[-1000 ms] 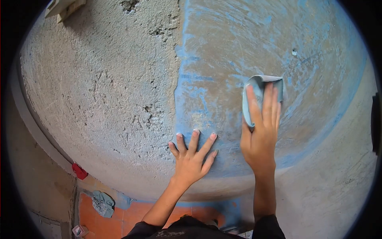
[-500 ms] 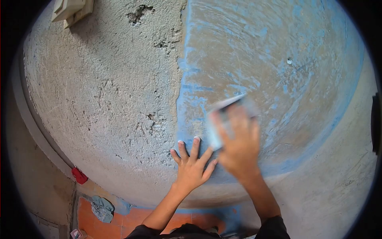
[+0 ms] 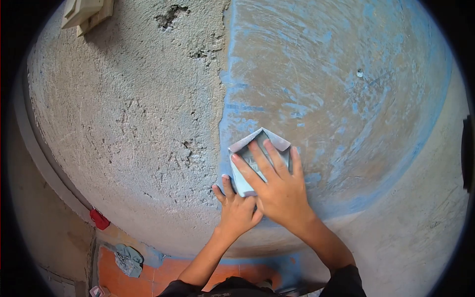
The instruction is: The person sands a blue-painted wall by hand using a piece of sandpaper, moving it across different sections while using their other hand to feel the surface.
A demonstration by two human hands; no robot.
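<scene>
My right hand [image 3: 277, 190] presses a folded grey sheet of sandpaper [image 3: 257, 148] flat against the wall, on the worn blue-painted part [image 3: 321, 89]. Its fingers lie spread over the sheet. My left hand [image 3: 236, 210] rests flat on the wall just below and left of it, fingers apart, partly covered by my right hand. The sheet sits close to the vertical edge where the blue paint meets rough grey plaster [image 3: 128, 109].
A beige switch box [image 3: 86, 12] is mounted at the top left of the plaster. A small hole [image 3: 359, 74] marks the blue area. Below, on the orange floor tiles [image 3: 163, 272], lie a crumpled grey rag [image 3: 128, 259] and a red object [image 3: 99, 218].
My right hand has swept the sandpaper down and to the left across the blue paint, from the upper right to just above my left hand, which stayed in place.
</scene>
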